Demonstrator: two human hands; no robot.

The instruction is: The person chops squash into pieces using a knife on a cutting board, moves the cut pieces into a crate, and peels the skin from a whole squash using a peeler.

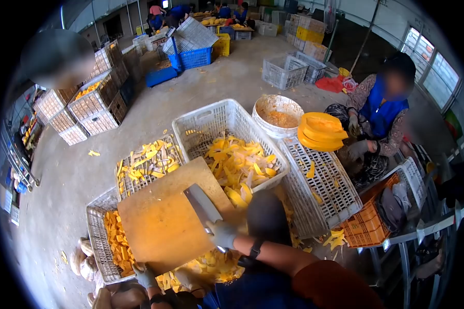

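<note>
My right hand, in a grey glove, is closed around the handle of a wide-bladed kitchen knife. The blade lies over the right part of a wooden cutting board, whose surface is stained orange. My left hand, also gloved, is at the board's lower left corner; its fingers are partly hidden, and I cannot tell whether they grip the edge. Beside it, a grey crate under the board's left side holds orange pumpkin cubes. Yellow pumpkin peelings lie below the board.
A white crate of peelings stands beyond the board. Right of it are a white bucket and an upturned crate bearing peeled pumpkin pieces. A co-worker sits at right. Whole pale squashes lie at lower left.
</note>
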